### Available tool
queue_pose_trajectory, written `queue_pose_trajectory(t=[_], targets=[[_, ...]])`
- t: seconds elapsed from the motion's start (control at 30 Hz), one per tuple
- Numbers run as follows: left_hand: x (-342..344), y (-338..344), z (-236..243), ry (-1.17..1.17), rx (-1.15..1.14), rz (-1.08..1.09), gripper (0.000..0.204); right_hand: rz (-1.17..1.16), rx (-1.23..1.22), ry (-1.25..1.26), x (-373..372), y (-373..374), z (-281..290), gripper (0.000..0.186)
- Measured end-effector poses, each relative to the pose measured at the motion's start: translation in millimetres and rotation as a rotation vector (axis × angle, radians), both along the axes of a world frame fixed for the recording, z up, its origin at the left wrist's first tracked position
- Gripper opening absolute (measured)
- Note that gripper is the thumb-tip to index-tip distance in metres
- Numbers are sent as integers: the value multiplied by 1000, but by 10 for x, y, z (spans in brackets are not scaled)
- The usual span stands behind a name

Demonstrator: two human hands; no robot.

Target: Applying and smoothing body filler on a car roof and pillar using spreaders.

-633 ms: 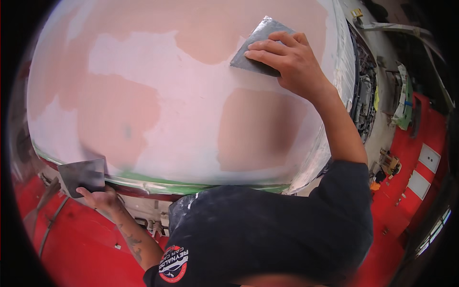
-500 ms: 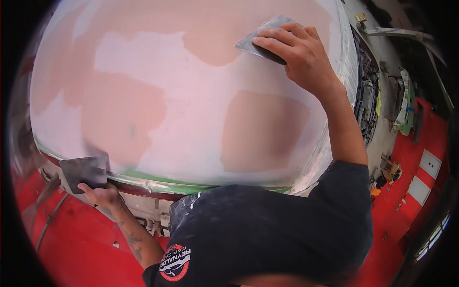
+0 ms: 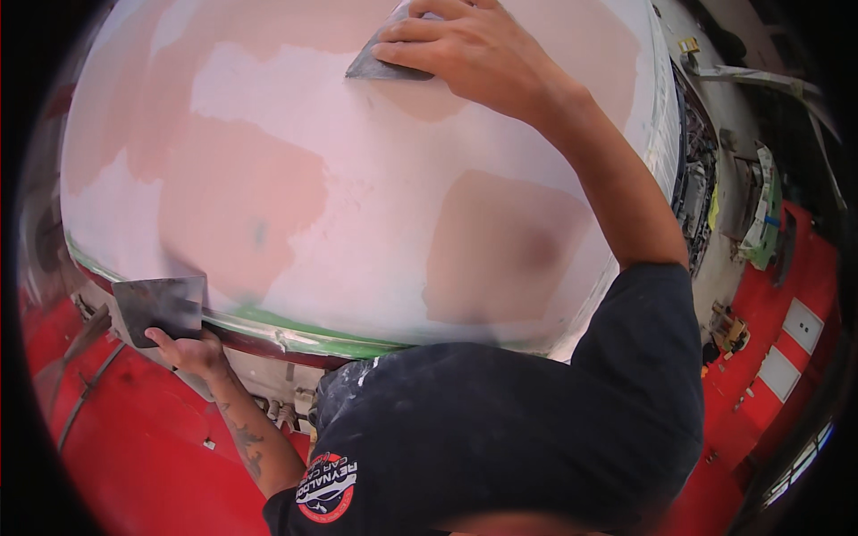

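A broad, curved car hood [image 3: 375, 223] spreads out before me, pale pinkish white with several tan filler patches. At its far side my right hand [image 3: 474, 49] is closed round a grey filler spreader [image 3: 371, 62], its edge against the surface; the top of the spreader runs out of the picture. Down at the near left, my left hand [image 3: 189, 351] grips a dark, flat metal spreader [image 3: 147, 304] by its lower edge, thumb on its face. This one is held up by the hood's green and white front edge; whether they touch I cannot tell.
An engine bay [image 3: 695, 192] shows beyond the hood's right side. A green and white car part [image 3: 761, 219] stands farther right. The red floor [image 3: 134, 447] carries a dark hose [image 3: 88, 393] at left and pale panels [image 3: 779, 373] at right.
My right hand has swept left and slightly farther away across the hood with its spreader. My left hand keeps its hold in nearly the same place. The whole view has shifted a little.
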State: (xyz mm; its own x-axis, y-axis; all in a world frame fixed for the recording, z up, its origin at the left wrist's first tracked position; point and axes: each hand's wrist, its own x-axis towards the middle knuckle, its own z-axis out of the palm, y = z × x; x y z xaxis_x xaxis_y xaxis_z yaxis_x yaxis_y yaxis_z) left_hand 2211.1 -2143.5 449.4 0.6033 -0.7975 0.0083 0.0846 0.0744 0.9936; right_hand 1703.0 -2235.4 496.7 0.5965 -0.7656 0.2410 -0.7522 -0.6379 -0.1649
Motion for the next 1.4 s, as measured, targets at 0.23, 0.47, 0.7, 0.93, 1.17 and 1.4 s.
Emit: queue_pose_trajectory(t=[0.23, 0.47, 0.7, 0.93, 1.17, 1.4], targets=[[-29, -9, -3, -35, -25, -59, 67, 22, 64, -48, -102, 174, 20, 24], [14, -5, -7, -75, 13, -4, 66, -115, -58, 157, -230, 628, -120, 48], [35, 19, 3, 16, 37, -70, 63, -191, -5, 84, -399, 956, -122, 49], [-411, -62, 279, 138, 39, -120, 60, -256, 107, 190, -544, 1182, 66, 49], [-2251, -115, 425, 751, 211, -752, 53, -34, 87, -703, 185, 1537, 502, 35], [-2617, -280, 785, 557, 208, -832, 53, -331, -115, -206, 58, 1529, 262, 40]])
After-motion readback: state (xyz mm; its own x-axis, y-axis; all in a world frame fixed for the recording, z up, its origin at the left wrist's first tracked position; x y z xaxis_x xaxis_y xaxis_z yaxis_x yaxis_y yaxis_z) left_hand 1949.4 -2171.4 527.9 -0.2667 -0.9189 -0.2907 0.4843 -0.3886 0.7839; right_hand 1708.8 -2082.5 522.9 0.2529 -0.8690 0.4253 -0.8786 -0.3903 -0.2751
